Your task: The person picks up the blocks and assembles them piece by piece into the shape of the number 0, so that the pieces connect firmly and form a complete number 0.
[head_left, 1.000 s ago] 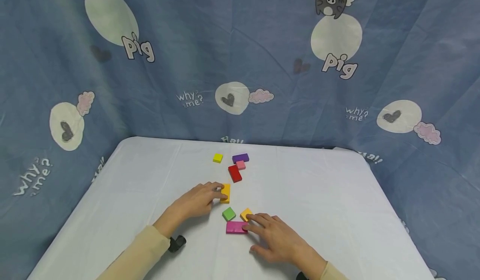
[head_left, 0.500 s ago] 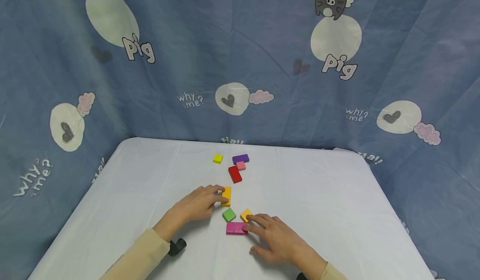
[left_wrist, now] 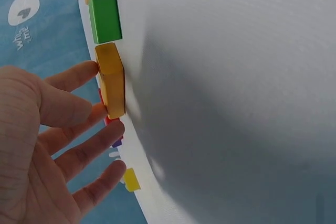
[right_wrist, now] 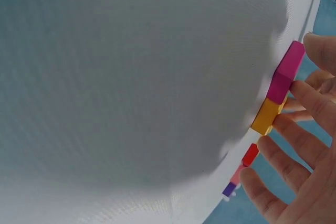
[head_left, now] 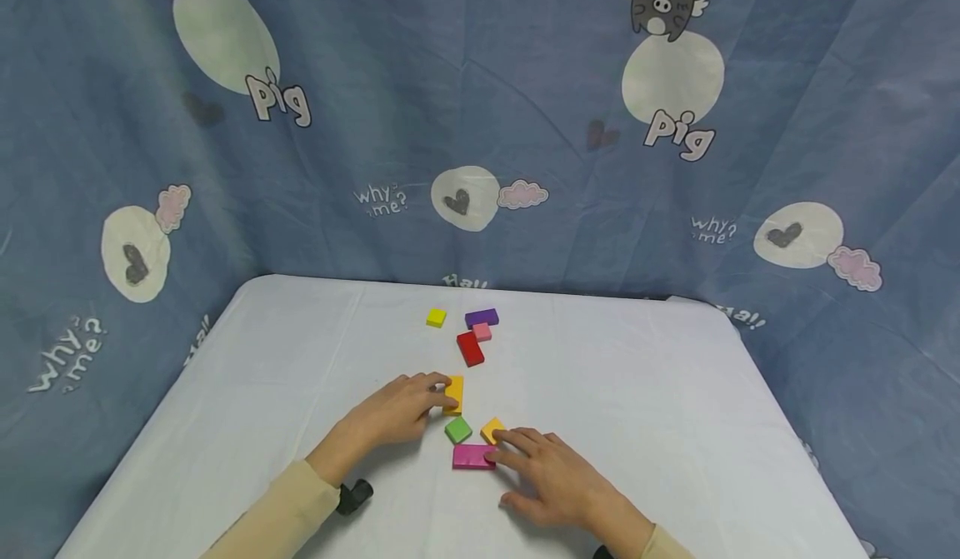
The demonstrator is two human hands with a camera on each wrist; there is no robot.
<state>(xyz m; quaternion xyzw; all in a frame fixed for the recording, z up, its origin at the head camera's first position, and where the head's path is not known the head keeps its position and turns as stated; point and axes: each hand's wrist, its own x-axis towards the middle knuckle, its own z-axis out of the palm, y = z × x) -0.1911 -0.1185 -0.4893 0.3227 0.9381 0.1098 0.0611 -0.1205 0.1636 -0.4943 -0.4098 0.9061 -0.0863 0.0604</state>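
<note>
While both hands rest low on the white surface [head_left: 637, 392], I log the left hand [head_left: 390, 409] pinching the long orange block [head_left: 453, 394] between thumb and fingertips, grip narrow around it. The right hand [head_left: 555, 476] lies with fingers nearly straight, its grip holding nothing, fingertips touching the magenta block [head_left: 472, 456] and the small orange block [head_left: 491, 430]. A green block [head_left: 457, 429] sits between the two orange ones. Farther back lie red [head_left: 469, 348], pink [head_left: 482, 331], purple [head_left: 481, 317] and yellow [head_left: 436, 317] blocks.
</note>
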